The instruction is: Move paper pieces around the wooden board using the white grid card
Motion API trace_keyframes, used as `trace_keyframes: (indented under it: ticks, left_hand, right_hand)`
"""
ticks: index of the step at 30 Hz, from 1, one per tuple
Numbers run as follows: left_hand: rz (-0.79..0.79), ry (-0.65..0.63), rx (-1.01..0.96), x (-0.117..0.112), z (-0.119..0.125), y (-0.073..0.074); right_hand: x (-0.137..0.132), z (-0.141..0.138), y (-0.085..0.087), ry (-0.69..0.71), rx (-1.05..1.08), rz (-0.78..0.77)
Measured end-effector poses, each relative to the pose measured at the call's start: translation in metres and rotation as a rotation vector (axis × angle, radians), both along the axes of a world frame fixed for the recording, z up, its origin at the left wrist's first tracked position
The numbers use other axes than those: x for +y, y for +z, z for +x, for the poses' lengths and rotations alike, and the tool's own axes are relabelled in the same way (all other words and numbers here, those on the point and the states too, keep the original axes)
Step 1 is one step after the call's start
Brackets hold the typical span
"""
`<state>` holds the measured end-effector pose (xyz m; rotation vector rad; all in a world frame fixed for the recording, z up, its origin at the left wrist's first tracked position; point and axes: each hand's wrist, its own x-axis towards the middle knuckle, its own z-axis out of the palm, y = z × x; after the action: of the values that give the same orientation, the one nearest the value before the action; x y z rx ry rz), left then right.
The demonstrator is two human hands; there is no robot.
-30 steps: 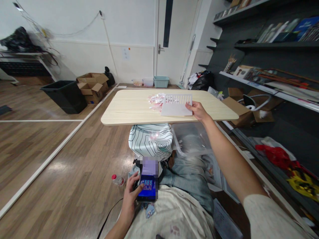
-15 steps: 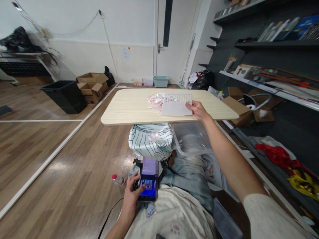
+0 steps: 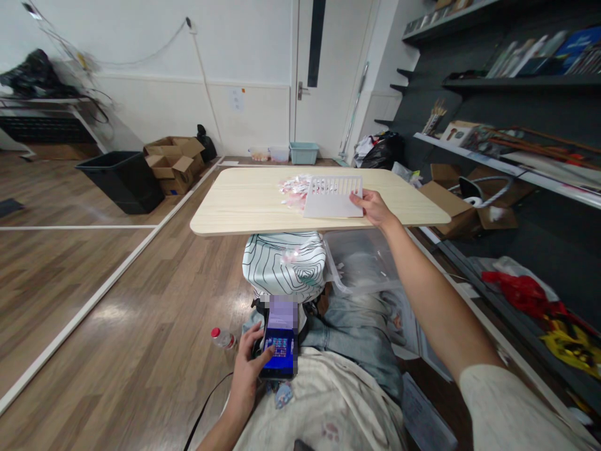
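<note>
My right hand (image 3: 374, 208) grips the right edge of a thin white panel (image 3: 328, 206) with a row of slots along its far side. The panel is held at the table (image 3: 239, 199), in front of a loose pile of small pink-and-white pieces (image 3: 293, 189) that it partly hides. In my lap lies a smartphone (image 3: 284, 360) with a lit blue screen showing a grid of small icons; its upper part is blurred out. The fingers of my left hand (image 3: 248, 357) are at the phone's left edge, thumb on the screen. A small blue charm (image 3: 283, 396) lies below the phone.
A patterned cloth-covered seat (image 3: 282, 269) and a clear plastic bin (image 3: 361, 275) stand under the table's near edge. A red-capped bottle (image 3: 223, 338) is on the floor at left. Dark shelves (image 3: 516, 100) line the right; a black trash bin (image 3: 124, 181) stands far left.
</note>
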<state>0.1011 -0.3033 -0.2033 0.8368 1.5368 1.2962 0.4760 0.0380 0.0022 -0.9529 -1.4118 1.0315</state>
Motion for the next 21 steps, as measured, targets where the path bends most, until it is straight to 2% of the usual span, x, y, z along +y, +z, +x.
trace_keyframes:
  ticks: [4,11,21]
  left_hand:
    - [-0.006,-0.007,0.014,0.000,-0.002,0.001]
    - [0.022,-0.125,-0.024,-0.006,-0.011,0.008]
    - [0.031,-0.025,-0.075,-0.007,-0.004,0.015]
  right_hand:
    - [-0.002,-0.002,0.002,-0.001,0.015,-0.004]
    - [-0.001,-0.001,0.001,-0.001,0.005,0.002]
    - [-0.001,-0.001,0.001,0.008,0.012,-0.008]
